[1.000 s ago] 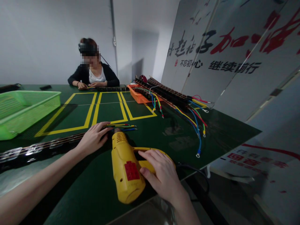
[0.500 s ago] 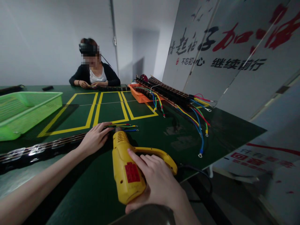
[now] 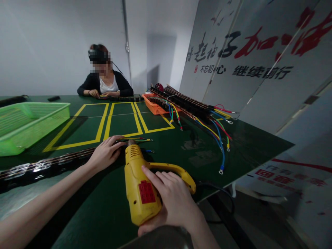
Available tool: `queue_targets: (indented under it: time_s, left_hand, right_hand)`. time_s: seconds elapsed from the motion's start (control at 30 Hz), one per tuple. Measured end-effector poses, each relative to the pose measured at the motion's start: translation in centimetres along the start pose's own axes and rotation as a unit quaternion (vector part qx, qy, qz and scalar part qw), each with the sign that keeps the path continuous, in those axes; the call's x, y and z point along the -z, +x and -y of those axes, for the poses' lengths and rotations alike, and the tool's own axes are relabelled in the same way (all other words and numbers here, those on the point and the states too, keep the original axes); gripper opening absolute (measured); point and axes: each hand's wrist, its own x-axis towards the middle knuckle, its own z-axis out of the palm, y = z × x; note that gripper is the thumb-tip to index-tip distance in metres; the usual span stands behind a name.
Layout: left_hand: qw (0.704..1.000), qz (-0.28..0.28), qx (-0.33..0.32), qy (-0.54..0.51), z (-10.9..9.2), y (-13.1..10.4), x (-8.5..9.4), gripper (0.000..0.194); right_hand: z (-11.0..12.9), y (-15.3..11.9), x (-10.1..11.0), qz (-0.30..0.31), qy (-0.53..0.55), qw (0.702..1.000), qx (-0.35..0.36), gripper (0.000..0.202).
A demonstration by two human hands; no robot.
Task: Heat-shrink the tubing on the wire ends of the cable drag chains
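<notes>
A yellow heat gun [image 3: 137, 186] with a red label is gripped in my right hand [image 3: 173, 197], its metal nozzle [image 3: 131, 142] pointing away from me at the wires. My left hand [image 3: 107, 150] has its fingers closed on the wires at the end of a long black wire harness [image 3: 52, 165]. Past the fingers, yellow and green wire ends [image 3: 142, 139] with ring terminals lie beside the nozzle, and a blue wire end [image 3: 149, 151] shows to the right of it. The nozzle hides part of the wires.
A green basket [image 3: 49, 128] stands at the left on the green table [image 3: 166, 152] with yellow tape outlines. An orange basket [image 3: 155, 108] and bundled harnesses [image 3: 189, 103] with coloured leads lie at the back right. A person [image 3: 106, 79] sits across, hands on a harness.
The blue wire end has shifted nearer to me, apart from the yellow and green ends. Both my hands and the heat gun are almost where they were.
</notes>
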Motion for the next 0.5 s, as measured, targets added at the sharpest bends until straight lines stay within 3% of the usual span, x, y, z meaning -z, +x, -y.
queue_targets:
  time_s: [0.33,0.5]
  left_hand:
    - [0.996,-0.011,0.056,0.071,-0.43,-0.01,0.07,0.034]
    - [0.995,0.024,0.076,0.053,-0.32,0.00,0.01,0.039]
  right_hand:
    - [0.05,0.09,-0.24,-0.008,0.017,1.000,-0.016,0.121]
    - [0.01,0.13,-0.25,-0.013,0.019,1.000,-0.009,0.118]
